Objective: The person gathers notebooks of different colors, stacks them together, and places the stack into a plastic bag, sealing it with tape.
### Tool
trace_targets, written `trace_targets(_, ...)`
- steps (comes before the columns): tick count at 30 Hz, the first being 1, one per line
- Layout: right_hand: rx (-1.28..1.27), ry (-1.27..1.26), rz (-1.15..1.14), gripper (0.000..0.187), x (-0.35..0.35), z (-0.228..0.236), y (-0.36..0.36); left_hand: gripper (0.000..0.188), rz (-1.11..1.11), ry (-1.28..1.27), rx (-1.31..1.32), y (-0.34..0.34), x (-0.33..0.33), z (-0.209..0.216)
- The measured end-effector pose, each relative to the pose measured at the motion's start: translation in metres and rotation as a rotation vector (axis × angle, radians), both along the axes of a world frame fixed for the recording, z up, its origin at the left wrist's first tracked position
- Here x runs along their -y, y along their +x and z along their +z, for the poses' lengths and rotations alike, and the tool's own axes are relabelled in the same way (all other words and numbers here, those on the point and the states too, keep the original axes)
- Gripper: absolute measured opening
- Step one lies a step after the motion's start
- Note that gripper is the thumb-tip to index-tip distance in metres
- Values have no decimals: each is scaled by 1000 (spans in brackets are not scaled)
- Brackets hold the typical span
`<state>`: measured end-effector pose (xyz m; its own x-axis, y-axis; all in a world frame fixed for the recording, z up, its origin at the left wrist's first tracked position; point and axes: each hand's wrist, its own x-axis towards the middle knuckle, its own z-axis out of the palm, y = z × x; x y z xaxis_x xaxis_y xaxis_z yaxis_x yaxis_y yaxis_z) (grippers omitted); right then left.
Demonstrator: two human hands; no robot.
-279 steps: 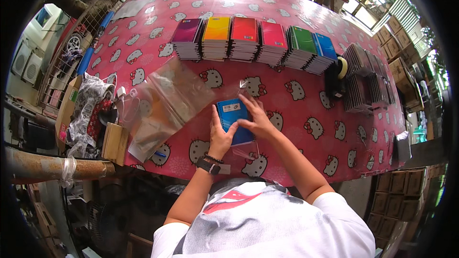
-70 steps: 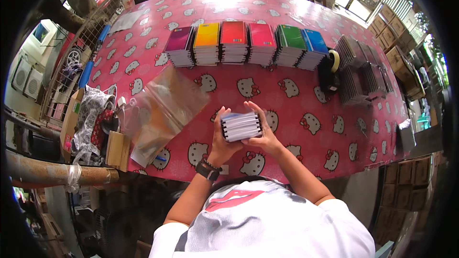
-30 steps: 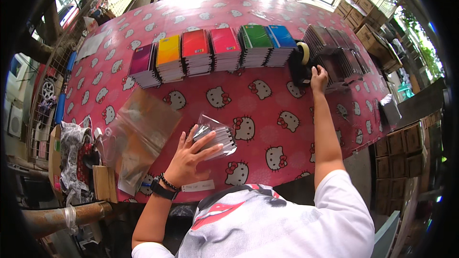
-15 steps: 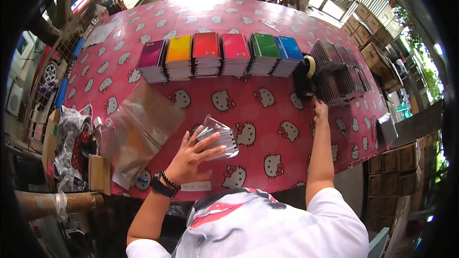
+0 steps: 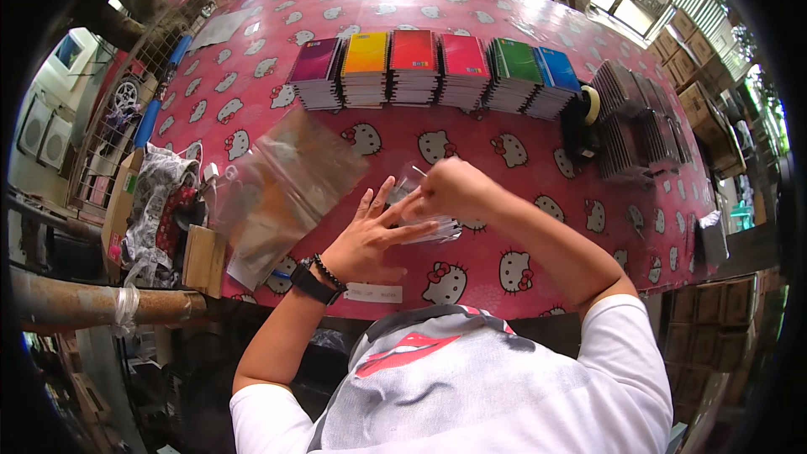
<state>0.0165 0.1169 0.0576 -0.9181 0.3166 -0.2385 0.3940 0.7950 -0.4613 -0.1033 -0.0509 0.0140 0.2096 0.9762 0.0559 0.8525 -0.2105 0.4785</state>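
A small bundle of spiral notebooks in clear plastic wrap (image 5: 439,229) lies at the middle of the near table, partly covered by my hands. My left hand (image 5: 370,231) is open, its fingers spread and reaching across the bundle's left side. Over the bundle's far edge, my right hand (image 5: 454,188) is closed with its fingers curled down; what they pinch is hidden. A black tape dispenser (image 5: 578,130) with a pale yellow roll stands at the right, away from both hands.
Stacks of colored notebooks, purple (image 5: 316,63) to blue (image 5: 555,71), line the far side. Grey-brown notebook stacks (image 5: 626,143) stand at right. Clear plastic bags (image 5: 294,176) lie left, near a wooden block (image 5: 203,261) and blue pen (image 5: 282,274). A paper strip (image 5: 374,295) lies near the front edge.
My right hand has moved from the tape dispenser leftward to the wrapped bundle. My left hand stays at the bundle with fingers spread. The whole view has shifted slightly.
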Motion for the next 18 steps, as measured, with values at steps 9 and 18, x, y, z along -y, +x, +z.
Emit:
trace_targets(9, 79, 173, -68, 37, -37, 7, 57, 76, 192, 262, -124, -6, 17, -27)
trace_targets(18, -1016, -190, -147, 17, 6, -19, 54, 74, 503, 615, 153, 41, -9, -40)
